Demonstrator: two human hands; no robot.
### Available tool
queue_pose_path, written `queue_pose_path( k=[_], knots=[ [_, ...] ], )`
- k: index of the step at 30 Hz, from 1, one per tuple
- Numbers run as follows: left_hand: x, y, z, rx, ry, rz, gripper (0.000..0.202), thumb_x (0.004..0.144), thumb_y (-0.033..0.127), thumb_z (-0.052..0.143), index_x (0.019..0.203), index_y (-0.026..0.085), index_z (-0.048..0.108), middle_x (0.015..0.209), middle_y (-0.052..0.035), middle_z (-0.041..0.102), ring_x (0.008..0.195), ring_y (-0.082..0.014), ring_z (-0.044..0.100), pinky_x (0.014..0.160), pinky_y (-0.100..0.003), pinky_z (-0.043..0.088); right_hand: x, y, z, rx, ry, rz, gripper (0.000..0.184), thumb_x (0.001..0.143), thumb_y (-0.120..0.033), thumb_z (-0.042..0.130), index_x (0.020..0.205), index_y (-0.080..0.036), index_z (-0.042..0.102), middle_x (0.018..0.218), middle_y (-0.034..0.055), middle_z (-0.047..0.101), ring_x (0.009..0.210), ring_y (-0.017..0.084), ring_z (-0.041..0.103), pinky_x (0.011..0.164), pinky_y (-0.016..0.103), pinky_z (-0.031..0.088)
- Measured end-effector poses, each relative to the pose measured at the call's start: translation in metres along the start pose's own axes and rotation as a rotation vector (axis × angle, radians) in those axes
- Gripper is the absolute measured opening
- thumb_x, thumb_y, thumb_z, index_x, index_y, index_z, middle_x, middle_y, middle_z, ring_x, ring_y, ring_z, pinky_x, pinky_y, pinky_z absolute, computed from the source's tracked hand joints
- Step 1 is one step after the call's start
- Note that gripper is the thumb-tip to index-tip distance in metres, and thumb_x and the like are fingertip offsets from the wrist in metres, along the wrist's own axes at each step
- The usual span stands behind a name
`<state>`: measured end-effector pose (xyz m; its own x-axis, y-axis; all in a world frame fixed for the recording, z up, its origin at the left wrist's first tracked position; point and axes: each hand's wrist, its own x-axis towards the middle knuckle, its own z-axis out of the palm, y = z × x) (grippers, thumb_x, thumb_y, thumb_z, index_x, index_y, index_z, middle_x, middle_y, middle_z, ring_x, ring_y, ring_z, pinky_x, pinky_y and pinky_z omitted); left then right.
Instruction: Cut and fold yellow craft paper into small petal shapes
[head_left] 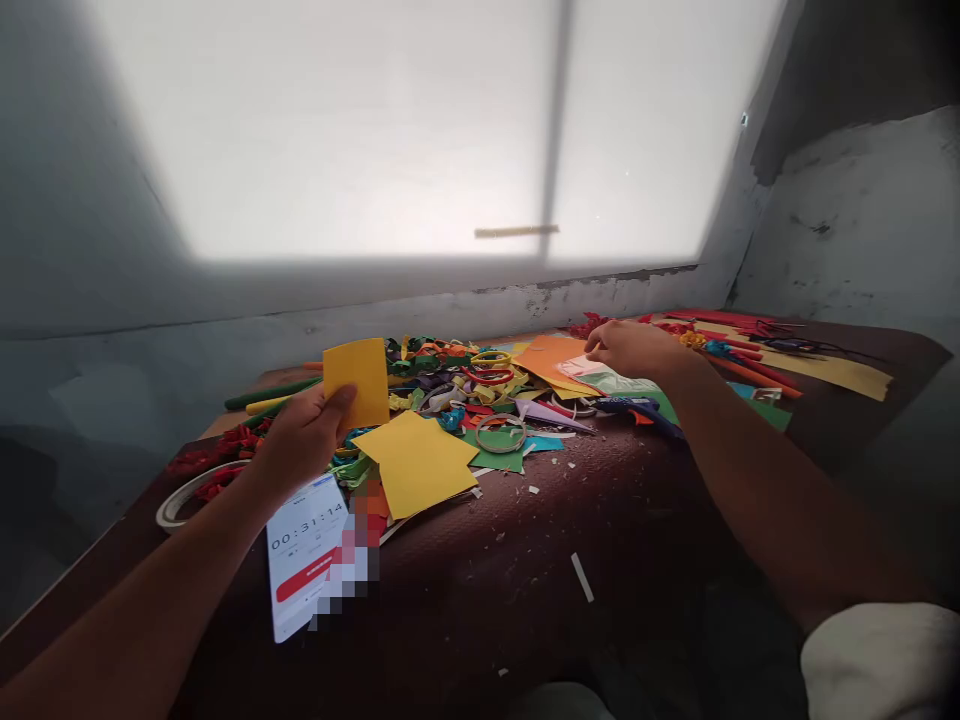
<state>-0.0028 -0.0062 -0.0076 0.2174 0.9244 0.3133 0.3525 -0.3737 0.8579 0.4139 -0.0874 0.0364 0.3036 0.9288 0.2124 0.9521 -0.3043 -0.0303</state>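
Observation:
My left hand [307, 425] pinches a yellow paper sheet [358, 380] upright between thumb and fingers. Just to the right, more yellow paper [420, 465] lies in overlapping pieces on the pile. My right hand [630, 348] is stretched out over the back right of the pile, its fingers bent down and close together. The fingertips are at a clear plastic packet [619, 380] beside orange paper [551, 360]. Whatever those fingers pinch, if anything, is hidden.
A phone [307, 560] with a running timer lies at the front left. Tape rolls [501, 433] and coloured scraps cover the middle of the dark table [517, 580]. Paper rolls [765, 375] and red sheets lie at the right. A pale wall and bright window [375, 130] stand behind.

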Motion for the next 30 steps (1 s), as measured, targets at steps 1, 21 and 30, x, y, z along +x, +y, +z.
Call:
queue_pose_path(
  k=[1, 21, 30],
  knots=[
    [0.0, 0.001, -0.002, 0.046, 0.014, 0.009, 0.037, 0.095, 0.04, 0.058, 0.066, 0.019, 0.049, 0.051, 0.0036, 0.044, 0.048, -0.0106, 0.038, 0.044, -0.02, 0.031, 0.001, 0.006, 0.001, -0.008, -0.021, 0.001, 0.03, 0.091, -0.029, 0.062, 0.115, -0.019, 0.078, 0.12, 0.0127, 0.076, 0.106, 0.03, 0.071, 0.084, 0.034, 0.049],
    [0.002, 0.004, -0.008, -0.508, 0.066, -0.068, 0.019, 0.084, 0.034, 0.068, 0.083, 0.019, 0.055, 0.048, 0.0059, 0.044, 0.038, -0.0078, 0.033, 0.037, -0.017, 0.029, 0.071, -0.144, 0.049, -0.055, -0.129, -0.45, 0.032, 0.092, -0.032, 0.071, 0.117, -0.011, 0.071, 0.121, 0.0175, 0.072, 0.108, 0.028, 0.069, 0.092, 0.036, 0.054],
    [0.003, 0.0, -0.009, -0.507, 0.011, -0.041, 0.021, 0.086, 0.034, 0.067, 0.085, 0.015, 0.058, 0.045, 0.004, 0.05, 0.035, -0.0093, 0.041, 0.035, -0.018, 0.032, 0.068, -0.139, 0.045, -0.202, -0.1, -0.314, 0.033, 0.099, -0.038, 0.064, 0.123, -0.016, 0.065, 0.129, 0.0126, 0.065, 0.113, 0.025, 0.066, 0.097, 0.046, 0.055]
  ],
)
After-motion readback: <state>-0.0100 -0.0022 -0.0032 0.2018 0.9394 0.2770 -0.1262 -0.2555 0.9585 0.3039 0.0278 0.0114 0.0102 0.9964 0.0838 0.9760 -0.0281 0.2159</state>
